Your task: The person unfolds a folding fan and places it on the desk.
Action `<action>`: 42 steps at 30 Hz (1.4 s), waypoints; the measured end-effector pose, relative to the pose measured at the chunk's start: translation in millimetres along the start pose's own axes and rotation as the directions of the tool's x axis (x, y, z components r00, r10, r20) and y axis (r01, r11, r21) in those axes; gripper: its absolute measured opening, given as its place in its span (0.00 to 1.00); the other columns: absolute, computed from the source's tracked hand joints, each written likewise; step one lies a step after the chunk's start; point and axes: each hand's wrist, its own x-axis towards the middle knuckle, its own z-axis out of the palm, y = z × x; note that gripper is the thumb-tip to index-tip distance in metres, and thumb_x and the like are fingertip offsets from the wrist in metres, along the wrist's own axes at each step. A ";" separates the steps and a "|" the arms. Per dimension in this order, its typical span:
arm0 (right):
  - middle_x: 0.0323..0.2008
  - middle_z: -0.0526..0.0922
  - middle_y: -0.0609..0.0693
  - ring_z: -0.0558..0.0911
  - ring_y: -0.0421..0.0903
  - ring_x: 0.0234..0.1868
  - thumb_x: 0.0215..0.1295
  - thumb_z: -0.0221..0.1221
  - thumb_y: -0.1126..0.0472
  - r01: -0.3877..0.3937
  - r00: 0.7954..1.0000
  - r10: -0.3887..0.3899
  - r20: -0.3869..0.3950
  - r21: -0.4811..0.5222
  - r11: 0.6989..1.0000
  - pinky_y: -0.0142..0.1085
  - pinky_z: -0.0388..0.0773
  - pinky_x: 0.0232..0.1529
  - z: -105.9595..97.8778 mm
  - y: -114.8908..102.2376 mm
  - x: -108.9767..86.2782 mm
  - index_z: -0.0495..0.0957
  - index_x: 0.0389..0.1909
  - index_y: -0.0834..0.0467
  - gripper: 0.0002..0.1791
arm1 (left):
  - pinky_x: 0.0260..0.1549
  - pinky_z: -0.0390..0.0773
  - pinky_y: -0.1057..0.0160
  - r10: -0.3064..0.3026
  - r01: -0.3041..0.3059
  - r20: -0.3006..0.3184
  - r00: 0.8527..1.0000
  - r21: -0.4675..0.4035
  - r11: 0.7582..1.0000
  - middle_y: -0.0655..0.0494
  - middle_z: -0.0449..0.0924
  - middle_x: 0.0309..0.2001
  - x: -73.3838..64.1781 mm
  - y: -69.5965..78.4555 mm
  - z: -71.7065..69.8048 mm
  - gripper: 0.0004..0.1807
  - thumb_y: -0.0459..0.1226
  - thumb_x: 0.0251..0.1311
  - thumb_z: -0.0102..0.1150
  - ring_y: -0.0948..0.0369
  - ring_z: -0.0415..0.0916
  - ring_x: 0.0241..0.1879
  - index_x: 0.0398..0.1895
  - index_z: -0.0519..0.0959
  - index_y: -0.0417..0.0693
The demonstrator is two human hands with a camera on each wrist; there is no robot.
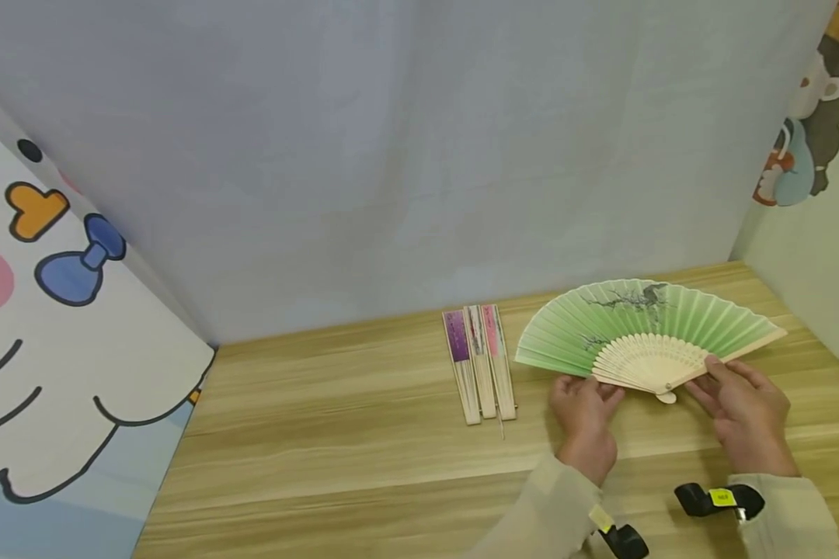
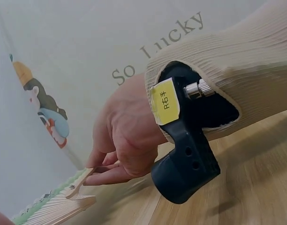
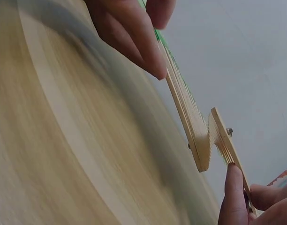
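A green folding fan (image 1: 643, 314) is spread wide at the right of the table, printed with dark branches. Its pale bamboo ribs (image 1: 646, 361) meet at a pivot on the near side. My left hand (image 1: 586, 423) grips the outer stick at the fan's left end, most fingertips hidden beneath it. At the other end, my right hand (image 1: 751, 411) pinches the right outer stick, thumb on top. The left wrist view shows the right hand (image 2: 127, 136) holding that stick near the pivot. In the right wrist view the ribs (image 3: 188, 108) appear edge-on between both hands.
Left of the open fan lie several closed folding fans side by side, including a purple one (image 1: 457, 338) and a pink one (image 1: 491, 326). A grey curtain (image 1: 391, 171) hangs behind the wooden table (image 1: 322, 427). Printed panels stand at both sides.
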 end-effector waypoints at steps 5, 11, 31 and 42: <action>0.28 0.87 0.47 0.90 0.41 0.29 0.72 0.65 0.67 0.006 0.999 -0.005 0.042 -0.032 0.999 0.34 0.89 0.36 -8.1 -3.3 4.9 0.75 0.42 0.56 0.08 | 0.42 0.89 0.48 -0.038 0.037 0.032 0.999 0.019 0.999 0.40 0.82 0.38 -2.2 -1.2 -2.0 0.07 0.23 0.70 0.48 0.52 0.84 0.34 0.44 0.76 0.37; 0.27 0.87 0.48 0.90 0.41 0.29 0.73 0.63 0.68 0.015 0.998 -0.012 0.056 -0.054 0.998 0.34 0.89 0.36 -17.3 -6.2 12.5 0.78 0.38 0.56 0.05 | 0.54 0.84 0.38 -0.100 0.098 0.107 0.989 0.022 0.995 0.34 0.80 0.44 -2.0 -3.2 -6.1 0.15 0.25 0.68 0.41 0.42 0.81 0.47 0.50 0.76 0.27; 0.24 0.85 0.40 0.88 0.36 0.26 0.76 0.55 0.73 0.025 0.999 -0.029 -0.015 -0.220 0.975 0.29 0.88 0.34 -15.8 -17.0 21.4 0.49 0.83 0.58 0.40 | 0.60 0.79 0.33 -0.176 0.174 0.181 0.968 0.028 0.984 0.23 0.77 0.54 -1.5 2.2 -7.2 0.26 0.33 0.72 0.38 0.28 0.75 0.61 0.61 0.69 0.15; 0.23 0.83 0.36 0.86 0.33 0.24 0.77 0.50 0.74 0.053 0.997 -0.067 -0.039 -0.289 0.956 0.27 0.86 0.30 -19.8 -18.6 25.8 0.44 0.85 0.61 0.40 | 0.61 0.77 0.31 -0.207 0.201 0.176 0.962 0.056 0.978 0.21 0.76 0.57 -7.0 7.6 -8.8 0.28 0.33 0.69 0.38 0.26 0.73 0.62 0.62 0.68 0.14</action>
